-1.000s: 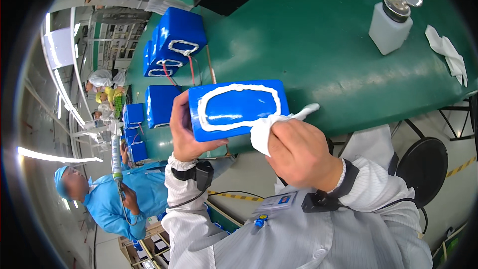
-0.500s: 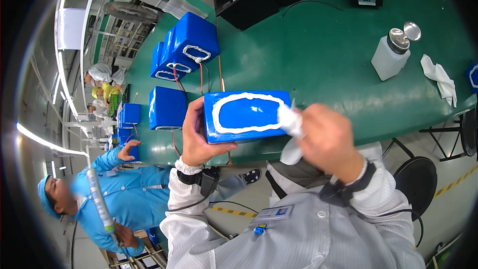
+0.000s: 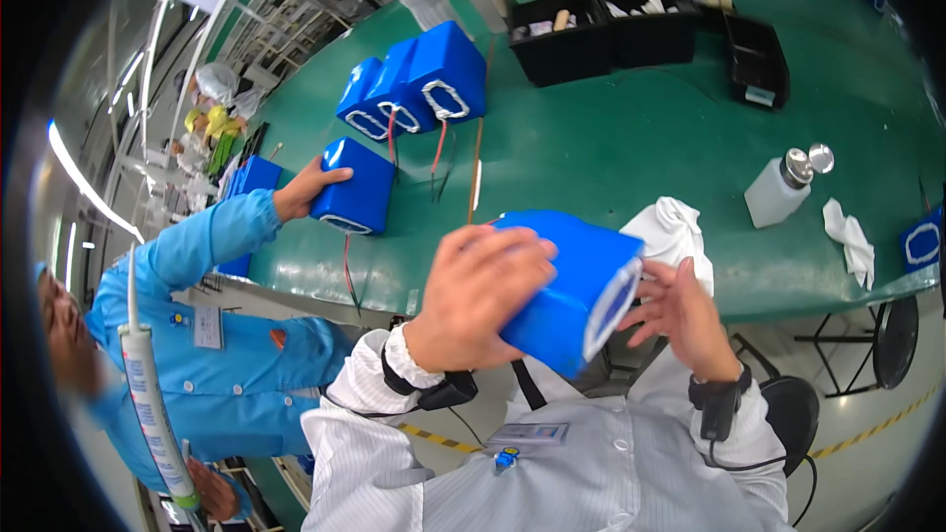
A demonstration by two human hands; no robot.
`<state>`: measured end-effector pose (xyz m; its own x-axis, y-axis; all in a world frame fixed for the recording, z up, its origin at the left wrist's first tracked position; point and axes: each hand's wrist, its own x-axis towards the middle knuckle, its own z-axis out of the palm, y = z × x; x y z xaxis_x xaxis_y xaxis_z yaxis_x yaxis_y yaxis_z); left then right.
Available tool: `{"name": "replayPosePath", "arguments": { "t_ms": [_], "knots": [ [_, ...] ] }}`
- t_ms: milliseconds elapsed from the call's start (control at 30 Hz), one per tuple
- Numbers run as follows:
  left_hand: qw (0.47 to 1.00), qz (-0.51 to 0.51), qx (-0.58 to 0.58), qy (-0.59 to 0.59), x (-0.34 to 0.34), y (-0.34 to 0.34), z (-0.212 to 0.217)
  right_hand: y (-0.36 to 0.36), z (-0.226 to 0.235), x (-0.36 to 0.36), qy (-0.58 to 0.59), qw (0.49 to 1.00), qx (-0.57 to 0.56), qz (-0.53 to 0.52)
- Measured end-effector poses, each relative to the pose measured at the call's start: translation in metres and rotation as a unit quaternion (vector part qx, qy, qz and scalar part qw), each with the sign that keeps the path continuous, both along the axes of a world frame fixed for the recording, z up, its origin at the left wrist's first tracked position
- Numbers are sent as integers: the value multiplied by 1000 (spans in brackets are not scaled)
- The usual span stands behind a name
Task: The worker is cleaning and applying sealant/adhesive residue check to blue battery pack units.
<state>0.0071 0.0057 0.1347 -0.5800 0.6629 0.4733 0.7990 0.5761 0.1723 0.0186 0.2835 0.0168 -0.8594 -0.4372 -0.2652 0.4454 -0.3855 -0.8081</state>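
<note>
— Green workbench (image 3: 631, 138) behind. Blue shrink-wrapped battery pack (image 3: 567, 291)?
— Above the bench edge, clasped by left hand (image 3: 473, 296).
— Right hand (image 3: 680, 315)?
— Fingers spread, seemingly touching the white-rimmed end.

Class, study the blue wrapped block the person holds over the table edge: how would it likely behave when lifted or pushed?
The blue block likely stays stiff: its faces look flat under the left hand. It probably has some weight, since the right hand is open beside it. Its glossy wrap may be slippery.
</note>
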Motion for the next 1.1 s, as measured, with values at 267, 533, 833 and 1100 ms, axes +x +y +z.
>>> {"name": "replayPosePath", "arguments": {
  "t_ms": [267,533,833,1100],
  "knots": [
    [963,-166,-139,162,40,20,25,-2,-22,6,-80,935,-247,243],
    [956,66,234,-162,50,-11,-42,-16,11,27,54,986,-158,-17],
    [895,5,297,-334,46,12,-75,13,35,20,430,884,183,2],
    [905,-35,351,-240,61,29,-26,10,53,40,263,965,9,-21]
  ]
}}
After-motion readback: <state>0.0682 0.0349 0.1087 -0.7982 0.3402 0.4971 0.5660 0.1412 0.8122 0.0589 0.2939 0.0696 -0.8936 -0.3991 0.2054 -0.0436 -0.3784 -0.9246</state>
